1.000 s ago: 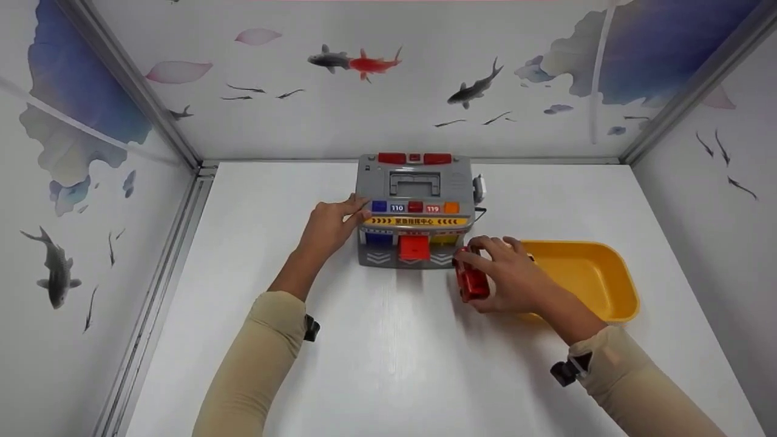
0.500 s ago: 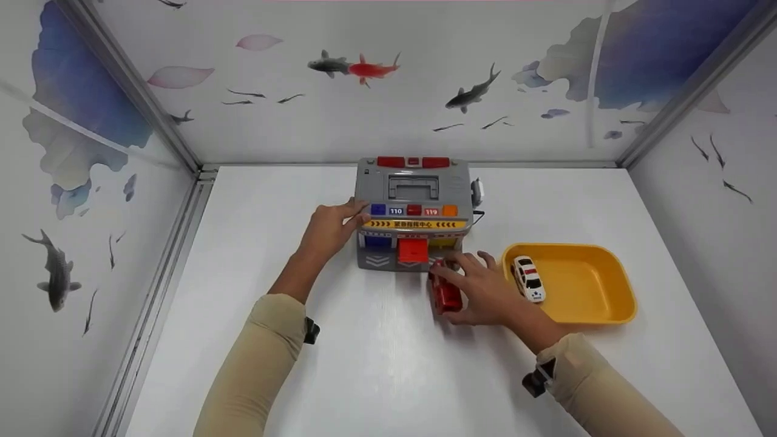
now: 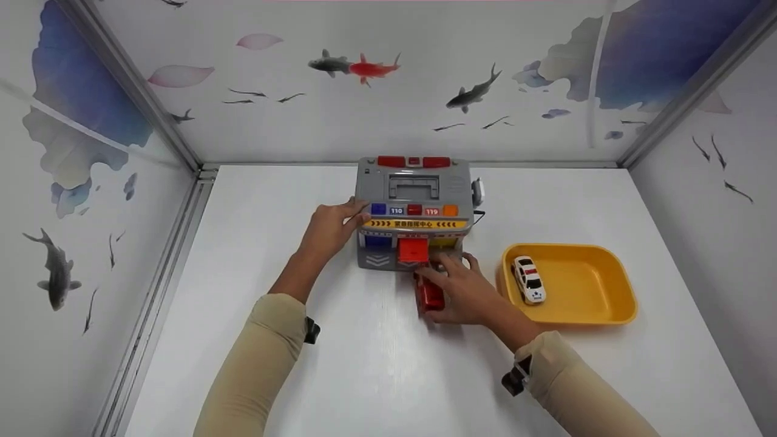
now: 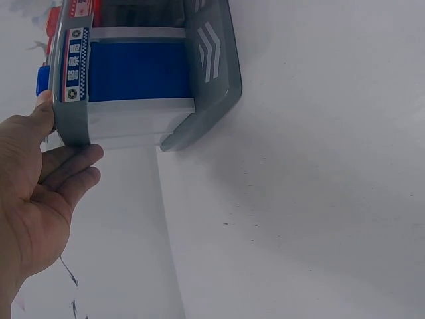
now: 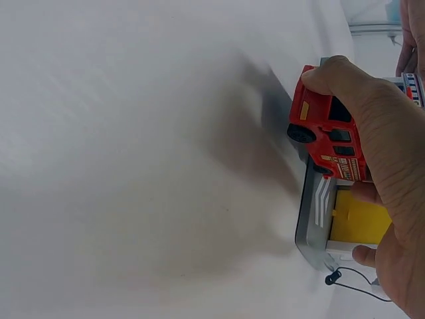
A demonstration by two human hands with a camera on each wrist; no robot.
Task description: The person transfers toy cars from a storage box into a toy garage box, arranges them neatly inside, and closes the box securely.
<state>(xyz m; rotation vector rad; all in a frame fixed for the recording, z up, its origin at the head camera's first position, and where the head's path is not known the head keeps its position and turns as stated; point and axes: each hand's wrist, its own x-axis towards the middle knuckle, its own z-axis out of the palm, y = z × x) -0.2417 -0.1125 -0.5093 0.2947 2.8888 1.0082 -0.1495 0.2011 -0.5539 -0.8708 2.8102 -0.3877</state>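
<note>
A grey toy emergency station (image 3: 370, 182) stands at the back of the table, with blue, red and yellow doors. Its red door (image 3: 413, 250) sticks out forward, raised. At the station's left front corner my left hand (image 3: 328, 230) holds the roof edge, thumb on top and fingers against the side (image 4: 33, 179). My right hand (image 3: 467, 291) grips a red toy fire truck (image 3: 430, 296) between thumb and fingers, right in front of the station below the red door. In the right wrist view the truck (image 5: 332, 129) shows its side windows and black wheels.
To the right stands a yellow tray (image 3: 628, 303) with a white toy police car (image 3: 528, 279) in it. White panels printed with fish enclose the table (image 3: 364, 376) at the back and sides. A small black cord (image 3: 479, 215) hangs at the station's right side.
My right hand has carried the red toy fire truck leftward from beside the tray to in front of the red door. The white police car has come into sight. My left hand stays put.
</note>
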